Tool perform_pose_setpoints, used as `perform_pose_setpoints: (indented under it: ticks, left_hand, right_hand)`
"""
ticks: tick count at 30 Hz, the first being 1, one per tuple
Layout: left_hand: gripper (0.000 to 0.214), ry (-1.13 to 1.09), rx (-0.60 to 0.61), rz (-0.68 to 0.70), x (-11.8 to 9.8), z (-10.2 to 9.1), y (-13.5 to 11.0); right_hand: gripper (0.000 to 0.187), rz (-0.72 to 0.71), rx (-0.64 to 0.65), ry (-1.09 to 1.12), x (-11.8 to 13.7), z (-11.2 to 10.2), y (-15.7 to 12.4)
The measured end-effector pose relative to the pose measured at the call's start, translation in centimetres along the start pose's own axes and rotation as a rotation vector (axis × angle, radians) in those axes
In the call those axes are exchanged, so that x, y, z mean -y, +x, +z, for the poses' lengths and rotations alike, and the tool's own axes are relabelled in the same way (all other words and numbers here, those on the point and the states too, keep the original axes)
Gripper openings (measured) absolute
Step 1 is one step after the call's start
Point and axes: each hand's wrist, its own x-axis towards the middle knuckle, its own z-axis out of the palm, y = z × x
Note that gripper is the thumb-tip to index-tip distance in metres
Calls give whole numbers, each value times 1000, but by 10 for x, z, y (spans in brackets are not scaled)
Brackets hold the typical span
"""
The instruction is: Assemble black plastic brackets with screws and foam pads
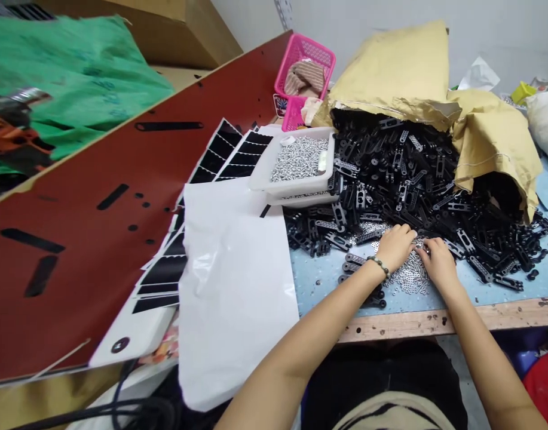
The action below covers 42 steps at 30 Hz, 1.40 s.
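Silvery metal nuts and small pins or screws (410,278), too fine to sort apart by eye, lie in a loose heap on the blue top of the table (312,303), close to its front edge and right of the middle of what shows. Both hands are at the back of this heap. The left hand (394,248), with a beaded bracelet (380,266) at its wrist, rests over the heap's rear left side; the right hand (437,266) is at its rear right. The two sets of fingertips nearly meet, so neither hand is clearly nearer, and the heap's longer spread runs from between them toward the table's front edge, back toward the person.

Fingers on both hands are bent and partly drawn in, thumbs inward; whether either pinches a piece I cannot tell.

Beyond the fingertips, toward the table's rear edge, black slotted link pieces (401,179) pile up at the mouths of a large paper sack (394,65) and a smaller paper sack (491,128). Some links lie just beside the right hand, and a few more sit by the left forearm. Toward the table's left edge stands a white plastic tub (296,194) of silvery screws (300,158), next to a white sheet (238,280).
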Motion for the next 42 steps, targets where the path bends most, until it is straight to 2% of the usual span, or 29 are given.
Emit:
perform_pose_setpoints:
  ticks: [7,12,15,17,20,23,26,30,32,34,36,38,40,42]
  left_hand:
    - [13,-118,-81,-24,4,1,0]
    - [18,-279,-147,-58,10,-16,-10]
    - [20,-461,-223,-149,23,-33,-41]
    - [17,-567,-292,-240,32,-42,-70]
    - [15,-589,-325,-324,39,-42,-109]
    - [11,-499,-300,-301,36,-30,-131]
    - [10,-281,-276,-225,31,-16,-135]
    - [14,-76,-278,-183,25,-9,-132]
    - [18,-29,-285,-175,22,-9,-133]
    - [21,-8,-289,-158,20,-11,-137]
    - [19,-23,-306,-146,19,-13,-141]
    - [18,-74,-347,-156,19,-16,-140]
    - [21,-133,-374,-158,17,-18,-128]
    - [22,-161,-321,-124,12,-18,-105]
  right_hand:
    - [22,-30,-9,37,-2,-9,3]
    - [17,34,-87,354,11,-15,2]
    - [13,57,54,587,33,-12,0]
    - [11,-11,183,634,51,-7,1]
    - [11,-172,296,495,76,0,4]
    - [12,-299,360,245,93,3,10]
    - [14,-383,396,18,104,2,18]
    - [22,-502,472,-96,113,-3,24]
    - [22,-523,481,-68,108,-6,24]
    - [24,-486,412,7,94,-8,22]
    - [29,-363,263,46,72,-12,20]
    - [29,-189,138,-24,47,-16,17]
    - [24,-49,118,-149,27,-18,16]
    - [20,10,165,-224,17,-17,16]
